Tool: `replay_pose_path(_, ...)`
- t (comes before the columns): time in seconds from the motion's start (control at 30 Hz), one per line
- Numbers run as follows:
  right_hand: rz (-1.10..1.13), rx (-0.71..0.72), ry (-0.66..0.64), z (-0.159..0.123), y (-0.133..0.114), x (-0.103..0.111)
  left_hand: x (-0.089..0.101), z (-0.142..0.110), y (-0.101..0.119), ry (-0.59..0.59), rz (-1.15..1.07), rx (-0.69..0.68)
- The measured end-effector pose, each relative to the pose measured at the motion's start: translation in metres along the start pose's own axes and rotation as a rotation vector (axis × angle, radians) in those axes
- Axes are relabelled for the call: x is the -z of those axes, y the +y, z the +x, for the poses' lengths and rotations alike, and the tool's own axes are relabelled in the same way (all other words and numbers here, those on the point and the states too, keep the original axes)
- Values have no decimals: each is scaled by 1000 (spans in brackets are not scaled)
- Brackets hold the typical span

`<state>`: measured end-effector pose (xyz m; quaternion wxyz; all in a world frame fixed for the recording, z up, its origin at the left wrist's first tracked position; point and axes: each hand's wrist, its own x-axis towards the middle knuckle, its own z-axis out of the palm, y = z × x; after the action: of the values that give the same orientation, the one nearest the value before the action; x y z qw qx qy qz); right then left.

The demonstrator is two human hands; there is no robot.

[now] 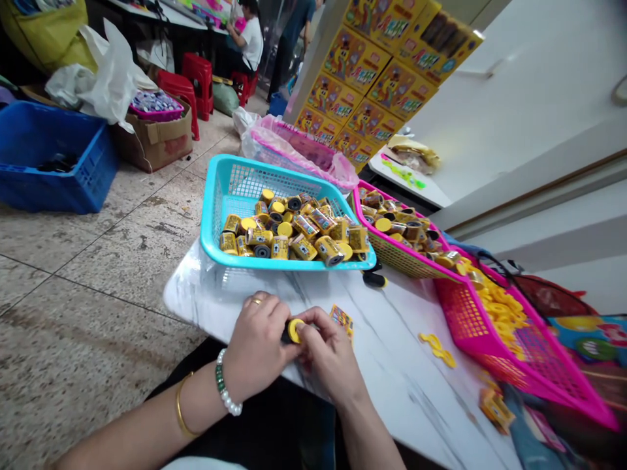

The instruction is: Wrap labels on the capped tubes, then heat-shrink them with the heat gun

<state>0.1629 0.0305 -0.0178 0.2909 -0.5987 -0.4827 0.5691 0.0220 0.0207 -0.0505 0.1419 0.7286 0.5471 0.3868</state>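
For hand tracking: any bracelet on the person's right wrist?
No, the right wrist looks bare; the beaded bracelet sits on the left wrist.

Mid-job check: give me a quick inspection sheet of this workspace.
surface: white marble-look table, with loose yellow pieces on it.
job's things: teal basket of yellow-labelled canisters; pink basket holding more.
clutter: small printed label by the right hand.
hands: left hand and right hand both on a black canister with yellow cap.
cables: thin black cord at right.
surroundings: stacked yellow cartons, blue crate, seated co-worker.
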Motion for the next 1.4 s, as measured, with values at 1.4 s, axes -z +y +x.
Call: replay_pose_path(1.4, 103, 134, 69, -11, 1, 16, -2, -4, -1, 37, -87, 106)
